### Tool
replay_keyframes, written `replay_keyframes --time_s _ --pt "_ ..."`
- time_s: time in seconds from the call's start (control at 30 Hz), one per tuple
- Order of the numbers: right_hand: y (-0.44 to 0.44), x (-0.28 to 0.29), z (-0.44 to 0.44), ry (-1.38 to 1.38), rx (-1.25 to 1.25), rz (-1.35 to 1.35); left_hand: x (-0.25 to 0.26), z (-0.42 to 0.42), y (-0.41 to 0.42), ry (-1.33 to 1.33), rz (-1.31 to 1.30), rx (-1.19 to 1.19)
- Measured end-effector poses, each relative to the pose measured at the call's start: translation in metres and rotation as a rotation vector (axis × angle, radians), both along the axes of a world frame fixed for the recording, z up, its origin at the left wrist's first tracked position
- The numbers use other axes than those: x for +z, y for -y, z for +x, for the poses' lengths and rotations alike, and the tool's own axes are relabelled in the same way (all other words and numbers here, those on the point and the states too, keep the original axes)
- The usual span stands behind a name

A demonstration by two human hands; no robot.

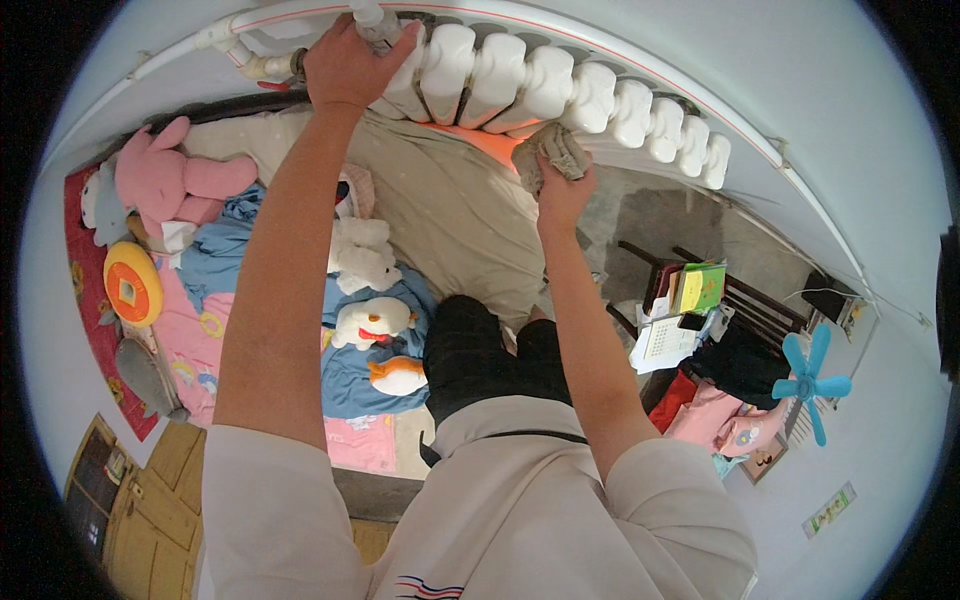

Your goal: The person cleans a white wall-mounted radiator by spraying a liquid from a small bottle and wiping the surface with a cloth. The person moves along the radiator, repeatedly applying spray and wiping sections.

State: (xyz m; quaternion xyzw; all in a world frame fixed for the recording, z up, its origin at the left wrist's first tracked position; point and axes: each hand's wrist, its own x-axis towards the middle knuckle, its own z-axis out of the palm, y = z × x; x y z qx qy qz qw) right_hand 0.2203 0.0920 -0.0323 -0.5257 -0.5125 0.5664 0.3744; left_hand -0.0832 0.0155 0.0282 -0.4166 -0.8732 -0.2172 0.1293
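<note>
A white column radiator (pixel 540 82) runs along the wall in front of me, with a white pipe (pixel 570 22) above it. At its left end my left hand (pixel 356 64) is closed around a clear bottle with a white top (pixel 377 28). The thumb of that hand lies over the first column. My right hand (pixel 564 187) grips a crumpled grey-brown cloth (pixel 551 154) just below the middle columns. Whether the cloth touches the radiator I cannot tell. An orange-red glow (pixel 487 142) shows beneath the columns.
A bed with a beige sheet (pixel 465 217) lies below, bearing a pink plush toy (pixel 180 176), a white plush duck (pixel 373 322) and blue cloth. At right are a wooden chair (pixel 757 304) with books and papers, and a blue fan (pixel 806 386). A red-handled valve (pixel 274 85) sits by the pipe.
</note>
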Motion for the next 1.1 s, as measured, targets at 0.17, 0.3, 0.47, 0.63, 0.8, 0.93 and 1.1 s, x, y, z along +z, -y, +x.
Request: replay_keyframes --time_s 0.17,0.3,0.47,0.63,0.8,0.93,1.1 --pt "0.005 0.030 -0.006 -0.042 -0.057 0.004 0.003 0.002 -0.001 -0.004 0.023 0.000" --pt "0.007 0.049 -0.011 -0.194 -0.114 -0.041 0.009 0.006 0.001 0.001 -0.036 -0.005" --pt "0.006 0.035 -0.020 -0.252 -0.194 -0.184 0.005 0.005 -0.002 -0.037 0.041 -0.019" --pt "0.006 0.023 -0.021 -0.280 -0.213 -0.203 0.008 0.007 0.000 -0.058 -0.040 0.020" --pt "0.002 0.000 -0.016 -0.169 -0.183 -0.191 0.008 0.007 -0.002 -0.053 0.043 -0.012" --pt "-0.001 -0.025 -0.014 -0.215 -0.157 -0.238 0.000 0.002 0.000 -0.148 -0.072 0.035" --pt "-0.006 -0.070 -0.010 -0.175 -0.092 -0.152 -0.004 -0.001 0.001 -0.124 -0.109 0.048"
